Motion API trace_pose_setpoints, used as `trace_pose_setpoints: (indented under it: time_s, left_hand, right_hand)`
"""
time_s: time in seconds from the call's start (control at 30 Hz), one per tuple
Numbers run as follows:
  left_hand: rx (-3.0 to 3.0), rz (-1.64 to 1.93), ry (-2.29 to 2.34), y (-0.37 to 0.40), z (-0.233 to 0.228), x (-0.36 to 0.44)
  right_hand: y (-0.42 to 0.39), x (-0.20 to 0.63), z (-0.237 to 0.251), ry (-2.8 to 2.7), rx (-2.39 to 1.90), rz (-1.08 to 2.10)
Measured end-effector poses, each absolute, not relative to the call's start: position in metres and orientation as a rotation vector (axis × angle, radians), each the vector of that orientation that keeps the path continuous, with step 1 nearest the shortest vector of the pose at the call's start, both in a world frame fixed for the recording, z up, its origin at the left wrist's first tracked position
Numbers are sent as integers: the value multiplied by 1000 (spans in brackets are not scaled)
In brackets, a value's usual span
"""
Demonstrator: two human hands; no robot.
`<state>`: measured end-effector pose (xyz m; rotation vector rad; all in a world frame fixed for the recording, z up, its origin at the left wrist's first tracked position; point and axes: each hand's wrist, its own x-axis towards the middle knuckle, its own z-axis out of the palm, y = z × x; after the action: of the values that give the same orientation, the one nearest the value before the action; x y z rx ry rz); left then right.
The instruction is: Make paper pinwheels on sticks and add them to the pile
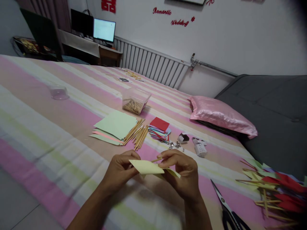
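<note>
Above the striped bedspread, a pale yellow sheet of paper [146, 167], bent in places, is held between both hands. My left hand [122, 166] pinches its left side. On its right side my right hand [181, 167] is closed on the paper, with a thin wooden stick [156, 160] at its fingertips. Just beyond the hands lie a bundle of wooden sticks [137, 134], a stack of pale green and pink paper sheets [116, 124] and a pile of small coloured papers topped with red [159, 124]. Small metal pins [177, 145] are scattered beside them.
Scissors [226, 204] lie right of my right hand, near a heap of paper pieces on sticks [275, 185]. Two small boxes [200, 149] [183, 138] stand near the pins. Farther back are a clear tub of sticks [144, 95], a clear lid [59, 92] and a pink pillow [222, 115].
</note>
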<state>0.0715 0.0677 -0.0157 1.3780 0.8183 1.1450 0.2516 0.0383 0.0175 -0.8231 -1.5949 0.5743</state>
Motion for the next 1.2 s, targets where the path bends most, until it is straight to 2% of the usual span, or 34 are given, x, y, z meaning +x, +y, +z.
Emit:
trace_pose_setpoints:
  time_s: [0.53, 1.2]
  left_hand:
    - [1385, 1173, 789, 69, -17, 69]
    - [1379, 1130, 725, 70, -20, 68]
  right_hand:
    - [36, 250, 22, -1611, -844, 520]
    - [36, 255, 13, -1531, -788, 656]
